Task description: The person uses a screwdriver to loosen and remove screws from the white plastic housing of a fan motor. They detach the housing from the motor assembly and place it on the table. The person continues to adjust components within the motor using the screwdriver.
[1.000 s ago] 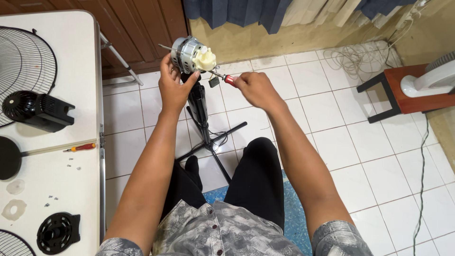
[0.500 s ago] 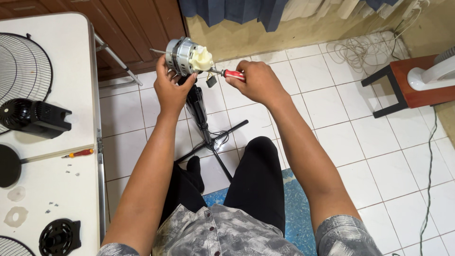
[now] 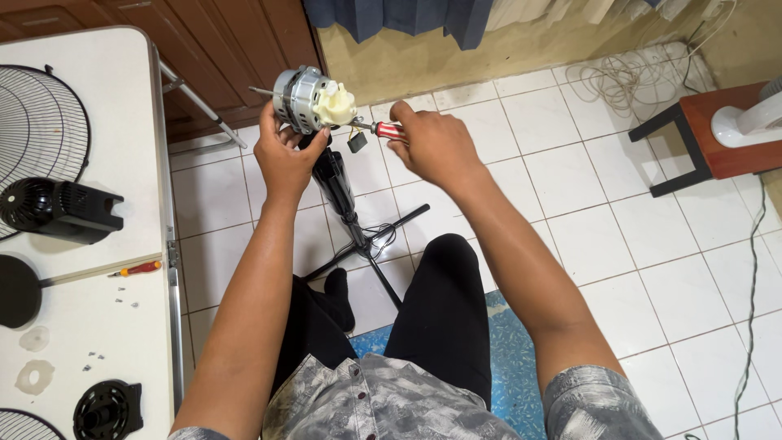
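Observation:
A bare fan motor [image 3: 308, 99], silver with a cream plastic gear housing, sits atop a black stand pole [image 3: 340, 189] with crossed feet on the tiled floor. My left hand [image 3: 281, 155] grips the motor from below and behind. My right hand [image 3: 432, 143] holds a red-and-white handled screwdriver [image 3: 385, 129], its tip against the motor's right side near a small black capacitor [image 3: 356, 142].
A white table [image 3: 122, 326] on the left carries a fan grille [image 3: 37, 134], a black motor cover [image 3: 57, 210], a small red screwdriver [image 3: 138, 268], loose screws and black round parts. A wooden stool [image 3: 705, 138] with a white fan base stands at right; cables lie behind it.
Both hands and the motor stay together; the view shifted slightly, and my right hand keeps the screwdriver pressed to the motor's side.

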